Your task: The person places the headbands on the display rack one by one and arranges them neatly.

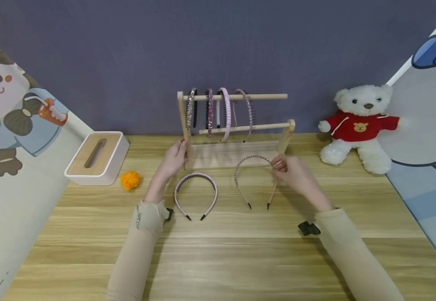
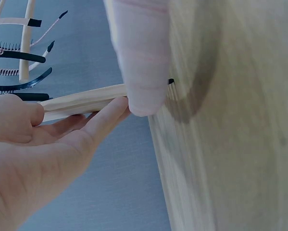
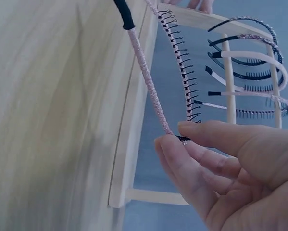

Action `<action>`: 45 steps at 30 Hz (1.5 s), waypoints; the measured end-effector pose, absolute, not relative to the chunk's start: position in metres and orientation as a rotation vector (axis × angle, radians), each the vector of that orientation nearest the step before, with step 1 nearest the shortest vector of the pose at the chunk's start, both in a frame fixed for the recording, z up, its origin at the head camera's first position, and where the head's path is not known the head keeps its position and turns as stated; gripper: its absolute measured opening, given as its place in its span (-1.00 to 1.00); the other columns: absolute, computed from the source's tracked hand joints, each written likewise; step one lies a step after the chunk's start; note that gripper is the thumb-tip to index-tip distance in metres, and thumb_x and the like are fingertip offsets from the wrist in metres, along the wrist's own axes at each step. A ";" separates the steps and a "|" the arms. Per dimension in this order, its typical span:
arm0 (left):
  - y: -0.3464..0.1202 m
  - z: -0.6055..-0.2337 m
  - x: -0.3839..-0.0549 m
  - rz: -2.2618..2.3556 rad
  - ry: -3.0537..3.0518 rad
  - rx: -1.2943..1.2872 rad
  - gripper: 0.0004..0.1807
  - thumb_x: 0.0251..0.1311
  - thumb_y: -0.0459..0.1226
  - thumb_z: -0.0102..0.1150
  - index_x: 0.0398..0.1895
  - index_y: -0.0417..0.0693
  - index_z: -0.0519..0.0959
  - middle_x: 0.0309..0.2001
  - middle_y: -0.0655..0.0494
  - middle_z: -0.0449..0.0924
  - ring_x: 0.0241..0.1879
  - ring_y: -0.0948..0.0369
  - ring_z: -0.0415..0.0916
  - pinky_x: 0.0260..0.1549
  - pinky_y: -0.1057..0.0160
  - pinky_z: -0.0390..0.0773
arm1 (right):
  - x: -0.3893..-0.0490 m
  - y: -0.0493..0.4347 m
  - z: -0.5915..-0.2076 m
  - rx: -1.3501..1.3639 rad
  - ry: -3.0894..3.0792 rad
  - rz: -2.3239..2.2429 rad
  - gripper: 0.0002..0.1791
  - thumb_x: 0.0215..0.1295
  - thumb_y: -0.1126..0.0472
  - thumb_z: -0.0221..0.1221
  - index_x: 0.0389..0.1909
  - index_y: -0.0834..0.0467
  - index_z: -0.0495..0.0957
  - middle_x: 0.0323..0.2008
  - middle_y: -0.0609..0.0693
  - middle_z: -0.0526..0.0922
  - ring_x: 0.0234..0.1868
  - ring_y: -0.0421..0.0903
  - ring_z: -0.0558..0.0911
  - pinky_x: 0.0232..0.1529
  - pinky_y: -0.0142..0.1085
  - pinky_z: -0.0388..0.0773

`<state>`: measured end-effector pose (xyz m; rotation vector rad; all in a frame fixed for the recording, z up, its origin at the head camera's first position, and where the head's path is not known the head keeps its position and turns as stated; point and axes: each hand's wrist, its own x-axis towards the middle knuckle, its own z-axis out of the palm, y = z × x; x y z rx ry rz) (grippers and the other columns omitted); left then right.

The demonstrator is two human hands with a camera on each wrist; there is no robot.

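In the left wrist view a pale pink shape (image 2: 139,57) at twelve o'clock is blurred and runs off the top edge; what it is cannot be told. The left hand (image 2: 33,159) is cut off at nine and six o'clock there. In the right wrist view the right hand (image 3: 235,178) runs off at five o'clock, and the thin headband (image 3: 151,91) it pinches leaves the frame at twelve. In the head view the wooden rack (image 1: 237,125) hides the left hand's fingertips, both sleeves run off at six o'clock, and the hanging headbands (image 1: 218,110) are too small to tell apart in detail.
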<state>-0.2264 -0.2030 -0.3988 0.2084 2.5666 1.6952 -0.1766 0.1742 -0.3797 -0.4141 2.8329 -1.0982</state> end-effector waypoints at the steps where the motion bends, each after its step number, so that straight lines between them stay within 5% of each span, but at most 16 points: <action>1: -0.203 -0.399 -0.226 1.693 2.569 0.211 -0.43 0.79 -0.17 -0.36 0.63 -0.35 0.18 0.34 -0.49 0.44 0.39 -0.27 0.44 0.34 -0.10 0.60 | -0.176 0.175 -0.378 -0.409 2.831 -1.101 -0.73 0.43 0.44 0.30 0.07 0.48 0.61 -0.14 0.36 0.77 -0.11 0.27 0.76 -0.10 0.07 0.79; 17: -0.203 -0.398 -0.225 1.684 2.565 0.207 -0.41 0.79 -0.16 -0.39 0.65 -0.34 0.14 0.39 -0.48 0.40 0.42 -0.27 0.41 0.36 -0.10 0.57 | -0.171 0.197 -0.363 -0.376 2.877 -1.182 -0.66 0.42 0.39 0.38 0.12 0.44 0.59 -0.13 0.35 0.76 -0.22 0.17 0.76 -0.39 -0.41 0.67; 45: -0.204 -0.398 -0.225 1.656 2.569 0.190 -0.39 0.79 -0.11 -0.38 0.67 -0.30 0.12 0.37 -0.46 0.43 0.40 -0.25 0.43 0.37 -0.11 0.57 | -0.162 0.209 -0.350 -0.412 3.071 -1.287 -0.59 0.21 0.38 0.56 0.02 0.35 0.63 -0.26 0.23 0.78 -0.28 0.14 0.77 -0.45 -0.62 0.57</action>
